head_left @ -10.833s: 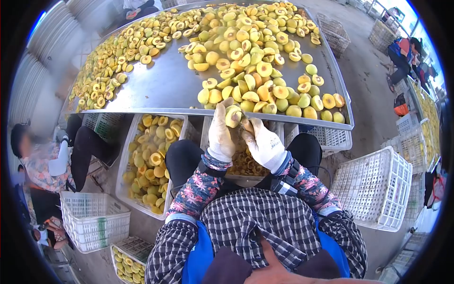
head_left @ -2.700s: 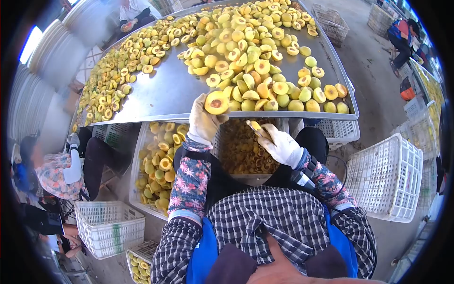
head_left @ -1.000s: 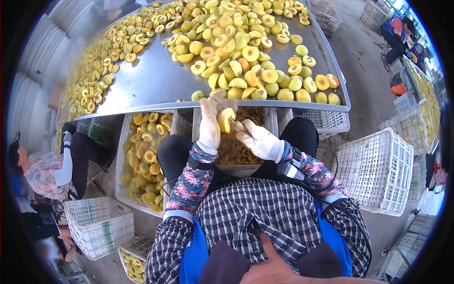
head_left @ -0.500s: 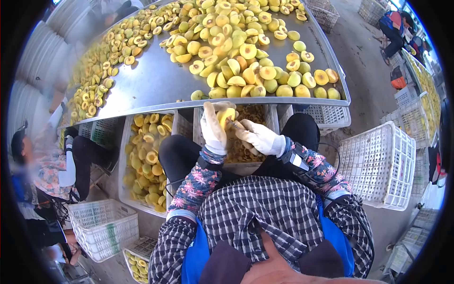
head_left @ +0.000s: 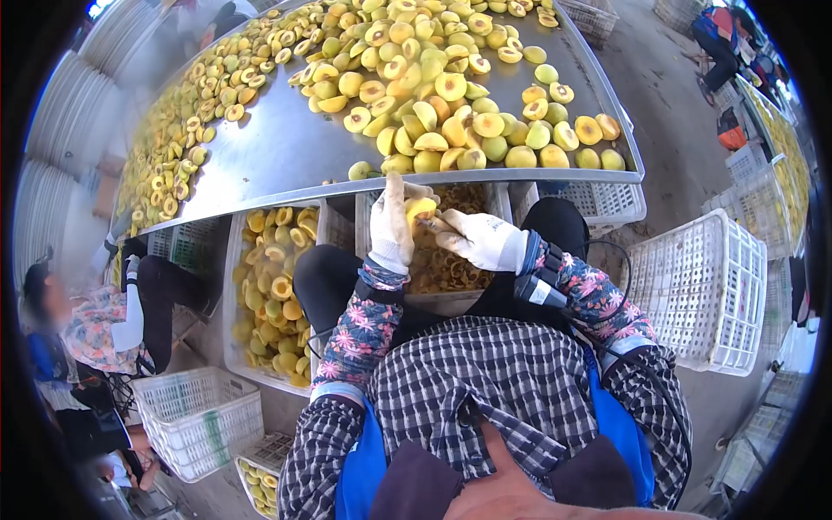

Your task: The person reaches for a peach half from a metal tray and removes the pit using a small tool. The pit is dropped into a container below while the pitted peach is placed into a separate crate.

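My left hand (head_left: 392,227), in a pale work glove, is closed round a yellow fruit half (head_left: 420,209) just below the table's near edge. My right hand (head_left: 482,239), gloved too, pinches something small and thin against the fruit's right side; glove and blur hide what it is. Below both hands stands a crate (head_left: 496,206) with brown pits and scraps in it. Many halved yellow-green fruits (head_left: 451,87) lie piled on the metal table (head_left: 260,160) above.
A crate of fruit halves (head_left: 282,288) stands left of my knees. White crates stand at the right (head_left: 693,295) and lower left (head_left: 201,416). A seated person (head_left: 104,321) is at the left; another person (head_left: 718,48) is at the upper right.
The fruit half in my left hand has tilted and shows less of its cut face. My right wrist has turned slightly, and the whole view has shifted a little.
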The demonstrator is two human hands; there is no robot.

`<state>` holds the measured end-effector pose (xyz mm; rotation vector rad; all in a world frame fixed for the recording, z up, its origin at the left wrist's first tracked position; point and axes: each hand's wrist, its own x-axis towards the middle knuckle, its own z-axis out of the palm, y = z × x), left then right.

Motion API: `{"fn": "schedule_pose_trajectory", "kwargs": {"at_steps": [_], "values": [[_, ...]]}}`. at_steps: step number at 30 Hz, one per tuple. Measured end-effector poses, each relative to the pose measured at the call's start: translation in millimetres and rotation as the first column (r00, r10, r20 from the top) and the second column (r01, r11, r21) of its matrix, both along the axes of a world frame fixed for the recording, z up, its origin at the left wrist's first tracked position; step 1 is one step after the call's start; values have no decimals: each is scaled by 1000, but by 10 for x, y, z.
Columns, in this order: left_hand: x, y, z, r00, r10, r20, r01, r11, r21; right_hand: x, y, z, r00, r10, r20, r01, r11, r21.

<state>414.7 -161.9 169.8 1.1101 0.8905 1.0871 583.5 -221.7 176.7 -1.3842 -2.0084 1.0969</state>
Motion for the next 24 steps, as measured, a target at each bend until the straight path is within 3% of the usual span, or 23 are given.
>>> {"fn": "schedule_pose_trajectory", "kwargs": {"at_steps": [3, 5, 6, 11, 13, 15, 16, 17, 18, 19, 22, 23, 24], "values": [[43, -45, -26, 1000, -30, 8, 29, 993, 113, -68, -53, -25, 984, -132, 115, 114, 982, 151], [156, -92, -142, 971, 224, 83, -238, 940, 245, -105, -80, -49, 984, -162, 78, 144, 969, 202], [171, -97, -201, 949, 195, 250, -235, 961, 143, -114, -78, -74, 989, -127, 73, 117, 985, 125], [91, 2, -164, 992, 70, 107, -71, 998, 2, -58, -80, -41, 999, -3, -47, 1, 999, -42], [82, 35, -112, 996, 17, 92, 0, 984, -181, -85, -86, -219, 1000, -12, 15, 12, 1000, 19], [62, 66, -96, 995, -44, 93, 56, 990, -131, -115, -97, -248, 963, -33, -269, 63, 993, 102], [60, 53, -92, 991, -39, 126, 55, 990, -127, -112, -106, -250, 962, -32, -270, 61, 993, 100], [60, 28, -70, 987, -35, 156, 55, 991, -126, -117, -127, -199, 841, -190, -507, -1, 936, -352], [95, -2, -35, 983, 35, 179, 0, 981, -193, -115, -141, -175, 670, -428, -606, -185, 695, -695], [114, -30, -3, 984, 33, 177, 3, 981, -196, -110, -155, -189, 668, -431, -606, -185, 693, -696], [145, -47, 31, 961, 79, 265, -27, 981, -195, -122, -151, -306, 582, -392, -712, -264, 737, -622], [148, -36, 14, 958, 78, 276, -18, 977, -215, -183, -140, -363, 773, -207, -600, -1, 945, -327], [146, -19, -2, 955, 78, 288, -9, 973, -233, -220, -138, -399, 922, -107, -373, 152, 984, 92]]}}
